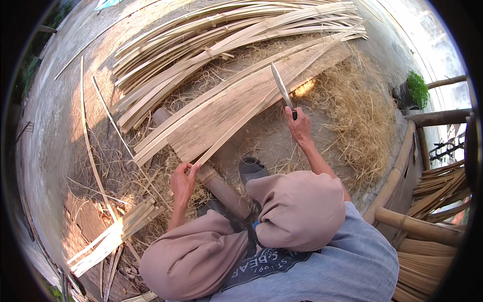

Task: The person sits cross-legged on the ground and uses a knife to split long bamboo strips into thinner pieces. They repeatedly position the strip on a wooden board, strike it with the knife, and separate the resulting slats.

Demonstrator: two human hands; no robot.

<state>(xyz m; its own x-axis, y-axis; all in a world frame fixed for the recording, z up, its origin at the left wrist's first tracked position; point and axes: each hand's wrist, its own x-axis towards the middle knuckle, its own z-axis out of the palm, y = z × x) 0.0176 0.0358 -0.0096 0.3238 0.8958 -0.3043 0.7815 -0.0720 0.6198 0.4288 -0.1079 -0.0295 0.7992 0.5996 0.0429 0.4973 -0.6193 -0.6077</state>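
My left hand (182,180) grips the near end of a long thin bamboo strip (261,103) that runs up and to the right across a wide flat bamboo slat (226,113). My right hand (299,126) is closed on the dark handle of a long knife (282,89), whose blade points up and away, its edge against the strip. I sit low with my knees (297,206) bent in tan trousers. A round bamboo pole (221,187) lies under the slat near my left hand.
A large pile of split bamboo strips (226,35) lies beyond the slat. Straw-like shavings (362,110) cover the ground on the right. A bundle of short strips (113,236) lies at lower left. A bamboo frame (402,171) stands on the right, with a grey shoe (251,168) by my knee.
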